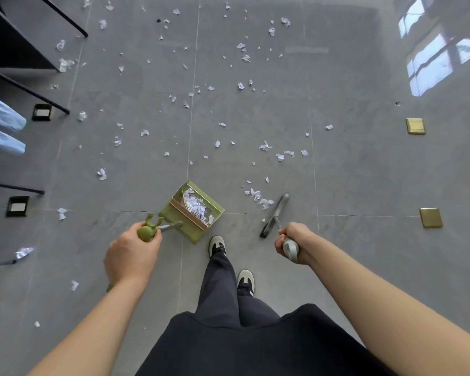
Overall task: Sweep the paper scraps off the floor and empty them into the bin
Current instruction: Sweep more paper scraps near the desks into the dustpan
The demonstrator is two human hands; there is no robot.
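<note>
- The right hand (289,241) is wrapped round the grey handle of the long grey broom (276,214); its head lies slantwise on the floor, touching a small heap of white paper scraps (258,198) just ahead.
- The olive-green plastic dustpan (194,210), part-filled, stands to the left of that heap, its top knob gripped by the left hand (132,252).
- Scraps lie scattered far ahead over the grey tiled floor (364,172); black chair legs (27,90) hem the left side, while the right is open. No bin is visible.

Grey tiled floor (364,164), white paper scraps (265,146) scattered all over it, green dustpan (192,210) and broom head (274,215) resting on it, two brass plates (415,126)
</note>
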